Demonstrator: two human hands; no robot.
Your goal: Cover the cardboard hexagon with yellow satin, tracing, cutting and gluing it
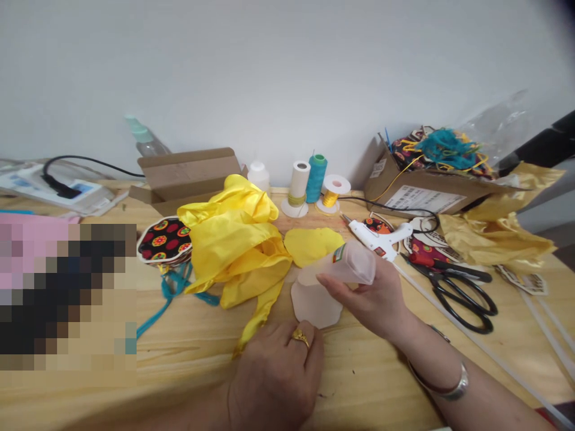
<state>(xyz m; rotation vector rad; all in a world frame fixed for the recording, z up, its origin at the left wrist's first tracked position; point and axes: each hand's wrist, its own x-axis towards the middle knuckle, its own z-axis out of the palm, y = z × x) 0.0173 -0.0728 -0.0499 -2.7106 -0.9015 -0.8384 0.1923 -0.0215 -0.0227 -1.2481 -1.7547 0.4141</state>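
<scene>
My right hand is wrapped round a translucent plastic bottle, tipped over with its end pointing down-left above a pale, rounded card piece. At that piece's near edge, my left hand has its fingers curled down and seems to hold it against the wooden table; the fingertips are hidden. Just behind lies a flat yellow piece of similar shape. Crumpled yellow satin cloth lies to the left, with one strip trailing toward my left hand.
A white glue gun and black-handled scissors lie to the right. Thread spools stand by the wall between two cardboard boxes. Patterned pieces are stacked at left. A pixelated patch covers the left side.
</scene>
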